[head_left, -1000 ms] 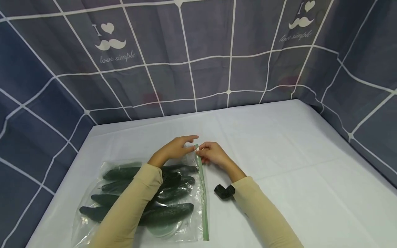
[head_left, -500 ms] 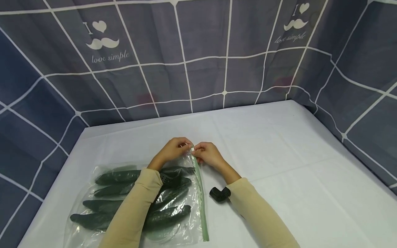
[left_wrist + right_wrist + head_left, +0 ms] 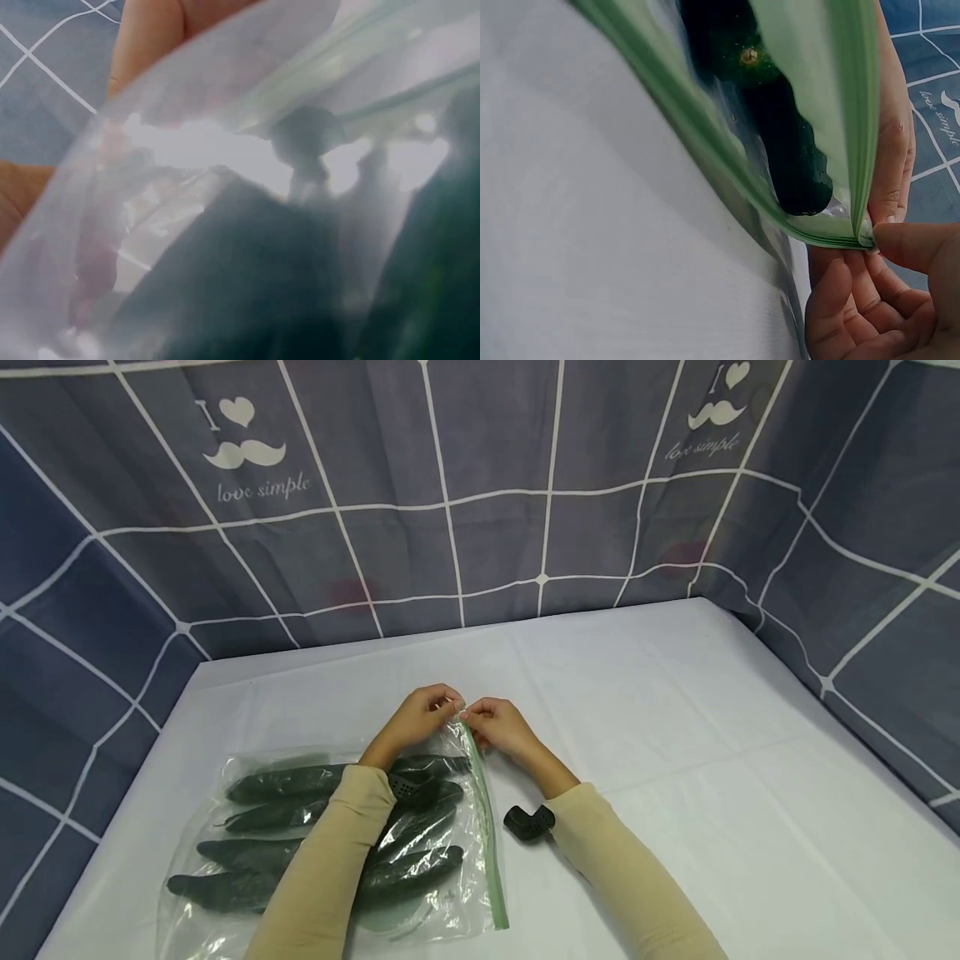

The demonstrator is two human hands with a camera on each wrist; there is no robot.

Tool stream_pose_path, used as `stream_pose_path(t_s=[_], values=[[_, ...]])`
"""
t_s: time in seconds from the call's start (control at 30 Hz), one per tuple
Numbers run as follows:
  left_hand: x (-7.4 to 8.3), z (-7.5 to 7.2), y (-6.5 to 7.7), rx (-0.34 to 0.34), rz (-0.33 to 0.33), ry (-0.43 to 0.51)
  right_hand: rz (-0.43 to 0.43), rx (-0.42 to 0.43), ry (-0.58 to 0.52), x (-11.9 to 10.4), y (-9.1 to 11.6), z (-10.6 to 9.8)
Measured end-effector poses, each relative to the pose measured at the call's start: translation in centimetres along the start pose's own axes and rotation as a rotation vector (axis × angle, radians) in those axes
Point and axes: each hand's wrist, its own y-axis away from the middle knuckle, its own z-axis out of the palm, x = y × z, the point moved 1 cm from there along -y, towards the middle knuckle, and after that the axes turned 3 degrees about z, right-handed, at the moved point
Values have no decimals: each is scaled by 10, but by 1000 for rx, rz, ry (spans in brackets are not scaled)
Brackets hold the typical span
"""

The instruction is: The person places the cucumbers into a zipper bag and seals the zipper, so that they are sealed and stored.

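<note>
A clear zip bag (image 3: pixel 471 914) with a green zip strip (image 3: pixel 491 860) lies on the white table. Several dark green cucumbers (image 3: pixel 408 875) lie side by side inside it. My left hand (image 3: pixel 417 718) pinches the far corner of the bag at the zip's end. Right beside it, my right hand (image 3: pixel 506 727) pinches the same end of the strip between thumb and finger. The right wrist view shows the bag's mouth gaping between two green edges (image 3: pixel 864 112), with cucumber ends (image 3: pixel 795 169) inside. Through the plastic in the left wrist view, cucumbers (image 3: pixel 240 277) look blurred.
A black wrist camera (image 3: pixel 528 823) sits at my right cuff, and another (image 3: pixel 412 789) at my left wrist, above the bag. White tablecloth (image 3: pixel 675 735) stretches to the right. Dark checked curtain (image 3: pixel 495 543) hangs behind the table and along both sides.
My left fingers, stretched out a second ago, have curled in and now pinch the bag's corner. My right hand keeps its pinch; the white piece at the strip's end is now covered.
</note>
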Motion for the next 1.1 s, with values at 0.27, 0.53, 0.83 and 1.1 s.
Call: stream_pose_path(t_s=[0.27, 0.53, 0.83, 1.1], values=[[1, -1, -2, 52, 32, -34, -10, -14, 49, -1, 3, -1], [2, -1, -1, 53, 33, -42, -166, 44, 267, -1, 8, -2], [3, -1, 1, 54, 39, -32, -221, 45, 373, -2, 17, -1], [2, -1, 2, 54, 30, -38, -209, -14, 416, -2, 27, -3]])
